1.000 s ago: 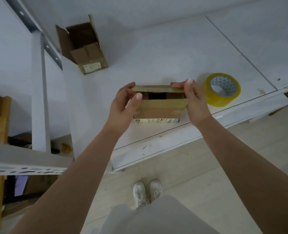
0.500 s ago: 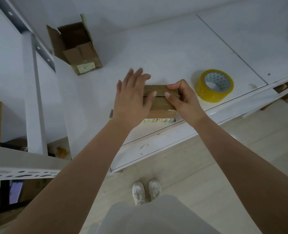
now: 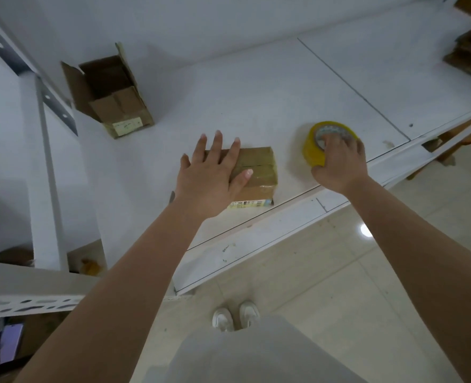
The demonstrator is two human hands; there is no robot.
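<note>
The small cardboard box (image 3: 259, 170) sits near the front edge of the white counter (image 3: 256, 78), its top flaps folded shut with the seam running across the middle. The left hand (image 3: 209, 178) lies flat on its left half, fingers (image 3: 217, 145) straight and spread, the thumb across the seam. It is pressing, not gripping.

The right hand (image 3: 339, 164) is curled over the yellow tape roll (image 3: 314, 153) just to the right of the box, its fingers (image 3: 336, 140) dipping into the core and the thumb against the outer wall. That looks like a good hold: the roll is rigid and fairly light, and the core gives a firmer purchase than the smooth, glossy outside.

The box looks light and only moderately stiff — thin card that would dent under hard pressure, and probably slide on the smooth counter if pushed sideways. I'd press straight down near the seam, or pinch it across the short sides to lift it.

A larger open carton (image 3: 112, 92) stands well back to the left.
</note>
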